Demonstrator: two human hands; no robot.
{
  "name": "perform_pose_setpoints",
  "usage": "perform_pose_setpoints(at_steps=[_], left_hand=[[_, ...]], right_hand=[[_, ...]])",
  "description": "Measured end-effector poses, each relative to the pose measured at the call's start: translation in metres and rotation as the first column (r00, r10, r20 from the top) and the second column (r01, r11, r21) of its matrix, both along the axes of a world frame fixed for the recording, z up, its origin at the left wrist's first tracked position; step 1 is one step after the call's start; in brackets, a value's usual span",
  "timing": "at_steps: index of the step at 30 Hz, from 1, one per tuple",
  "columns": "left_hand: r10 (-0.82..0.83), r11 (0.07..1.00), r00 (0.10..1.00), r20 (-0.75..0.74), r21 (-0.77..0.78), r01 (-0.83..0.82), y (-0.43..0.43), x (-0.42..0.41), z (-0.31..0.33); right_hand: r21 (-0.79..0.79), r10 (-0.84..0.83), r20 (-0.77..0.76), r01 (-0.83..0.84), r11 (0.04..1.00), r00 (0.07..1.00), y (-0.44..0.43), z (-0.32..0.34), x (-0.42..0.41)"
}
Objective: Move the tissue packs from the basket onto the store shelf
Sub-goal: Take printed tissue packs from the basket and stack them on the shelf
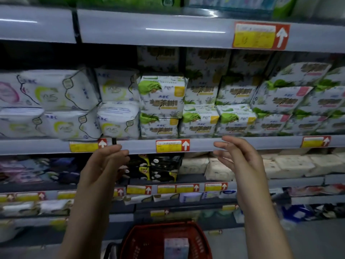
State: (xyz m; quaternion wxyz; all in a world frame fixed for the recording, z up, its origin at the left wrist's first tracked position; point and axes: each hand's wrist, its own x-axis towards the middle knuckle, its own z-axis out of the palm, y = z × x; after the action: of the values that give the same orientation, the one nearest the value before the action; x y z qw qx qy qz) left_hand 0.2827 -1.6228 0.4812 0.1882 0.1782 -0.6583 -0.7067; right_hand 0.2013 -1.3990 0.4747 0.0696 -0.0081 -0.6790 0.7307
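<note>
A red mesh basket (149, 240) stands on the floor at the bottom centre, with one pale pack (176, 246) lying in it. Both my hands are raised in front of the middle shelf edge (201, 144), and neither holds anything. My left hand (104, 165) hangs with fingers loosely bent, fingertips near the shelf rail. My right hand (240, 161) is held with its fingers fairly straight and pointing left. Just above and between them sit stacked green-and-white packs (162, 98) on the shelf.
White packs (61, 101) fill the shelf's left, more green-and-white packs (287, 101) its right. Yellow-and-red price tags (172, 145) line the rails. Black packs (158, 169) and beige packs (242, 165) sit one shelf lower. Grey floor lies at the bottom right.
</note>
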Motion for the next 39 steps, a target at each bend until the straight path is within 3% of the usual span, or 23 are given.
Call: perform_pose_setpoints(at_steps=[9,14,18,26,39], left_hand=[[-0.022,0.998,1.0,0.022,-0.057,0.023,-0.054,-0.004,-0.03],[-0.126,0.988,0.991,0.039,-0.08,0.129,-0.043,-0.007,-0.049],[-0.082,0.996,0.994,0.065,-0.023,0.084,-0.031,-0.013,-0.074],[-0.119,0.992,0.985,0.127,-0.035,0.124,0.008,-0.031,-0.129],[-0.088,0.996,0.886,0.455,0.03,0.083,0.046,-0.034,-0.291]], right_hand=[[0.071,-0.048,0.045,0.045,0.997,0.998,-0.023,-0.039,0.022],[0.075,-0.056,0.075,0.051,0.996,0.996,-0.024,-0.061,0.02],[0.082,-0.043,0.127,0.033,0.996,0.991,-0.027,-0.091,0.014],[0.232,0.066,0.127,-0.094,0.968,0.99,-0.018,-0.138,-0.007],[0.263,0.079,0.372,-0.187,0.947,0.925,0.02,-0.3,0.005]])
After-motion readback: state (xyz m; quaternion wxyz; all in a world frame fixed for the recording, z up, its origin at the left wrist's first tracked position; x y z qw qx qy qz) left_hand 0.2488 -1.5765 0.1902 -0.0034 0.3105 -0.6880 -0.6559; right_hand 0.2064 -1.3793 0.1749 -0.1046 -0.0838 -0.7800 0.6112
